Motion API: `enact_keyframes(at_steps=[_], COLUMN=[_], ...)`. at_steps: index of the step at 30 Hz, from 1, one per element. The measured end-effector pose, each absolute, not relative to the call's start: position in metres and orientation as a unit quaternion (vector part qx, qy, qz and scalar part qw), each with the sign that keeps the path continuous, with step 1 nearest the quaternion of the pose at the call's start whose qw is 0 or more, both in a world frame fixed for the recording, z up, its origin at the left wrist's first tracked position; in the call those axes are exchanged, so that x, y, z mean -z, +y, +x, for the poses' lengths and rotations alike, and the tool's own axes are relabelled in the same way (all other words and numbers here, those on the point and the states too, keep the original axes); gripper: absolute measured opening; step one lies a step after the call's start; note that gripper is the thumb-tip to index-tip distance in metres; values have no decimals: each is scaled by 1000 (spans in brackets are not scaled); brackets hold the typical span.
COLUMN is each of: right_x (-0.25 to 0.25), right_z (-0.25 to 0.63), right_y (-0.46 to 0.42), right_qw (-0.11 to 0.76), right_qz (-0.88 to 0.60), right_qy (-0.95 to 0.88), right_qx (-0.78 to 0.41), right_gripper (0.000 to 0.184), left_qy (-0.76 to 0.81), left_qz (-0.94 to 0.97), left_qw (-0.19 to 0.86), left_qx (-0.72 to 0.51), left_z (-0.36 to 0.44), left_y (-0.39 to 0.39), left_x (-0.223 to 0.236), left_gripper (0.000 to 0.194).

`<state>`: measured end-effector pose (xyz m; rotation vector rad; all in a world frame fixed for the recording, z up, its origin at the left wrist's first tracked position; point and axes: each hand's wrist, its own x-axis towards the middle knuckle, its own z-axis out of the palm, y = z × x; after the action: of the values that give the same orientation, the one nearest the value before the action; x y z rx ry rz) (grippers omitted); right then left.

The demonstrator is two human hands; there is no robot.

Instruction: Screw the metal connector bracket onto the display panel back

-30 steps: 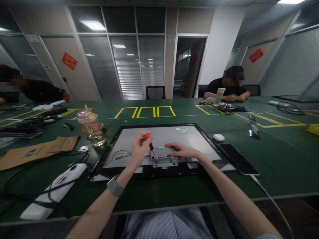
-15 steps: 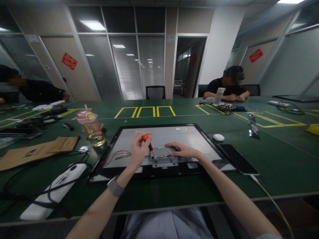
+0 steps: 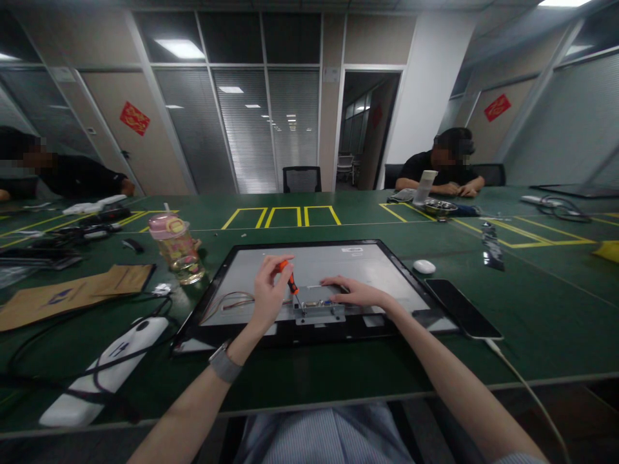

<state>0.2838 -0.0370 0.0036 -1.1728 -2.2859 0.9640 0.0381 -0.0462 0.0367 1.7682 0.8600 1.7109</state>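
A monitor panel (image 3: 367,261) lies face down on the green table, its grey back up. My left hand (image 3: 269,291) is closed round a small orange-handled screwdriver (image 3: 291,281), whose tip points down at a metal bracket (image 3: 319,312) near the panel's front edge. My right hand (image 3: 355,292) lies flat with fingers spread on the panel just right of the bracket, holding nothing. Thin coloured wires (image 3: 231,300) run along the panel to the left of my left hand.
A pink drink bottle (image 3: 176,248) stands left of the panel, a white mouse (image 3: 424,266) and a black phone (image 3: 461,309) to its right. Cables, a white device (image 3: 104,369) and brown envelopes (image 3: 72,291) lie at left. Two other people sit at the far sides.
The screwdriver's handle has shifted slightly between my left fingers, tilting a little; both hands stay in place on the panel.
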Motion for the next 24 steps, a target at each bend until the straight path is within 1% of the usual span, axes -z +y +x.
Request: enact_keyframes(at_steps=[5,8,11,14,16,24], right_x=[-5,-5,-5,-6,-8,-8], right_z=[283,283,283,282,281,281], right_y=[-38,-38,-38,-39,-40,-41], right_qw=[197,193,191,195,196,198], right_qz=[-429,-434,-434,-430,-430,-429], right_qy=[-810,-807,-807,-809,-807,-806], right_qx=[-347,-352,-351,-350,-353,-356], right_gripper=[61,62,63,63,63,61], left_qy=[321,323,317,325,330,340], left_qz=[705,689,643,619,616,618], left_qw=[224,211,267,331,354,358], left_qx=[-591,-614,-644,-633,-622,-612], left_z=[37,38,41,48,53,58], left_y=[-46,-47,-48,-51,-53,-58], left_x=[-37,-35,-31,-25,-22,-22], left_gripper=[28,31,32,31,31,31])
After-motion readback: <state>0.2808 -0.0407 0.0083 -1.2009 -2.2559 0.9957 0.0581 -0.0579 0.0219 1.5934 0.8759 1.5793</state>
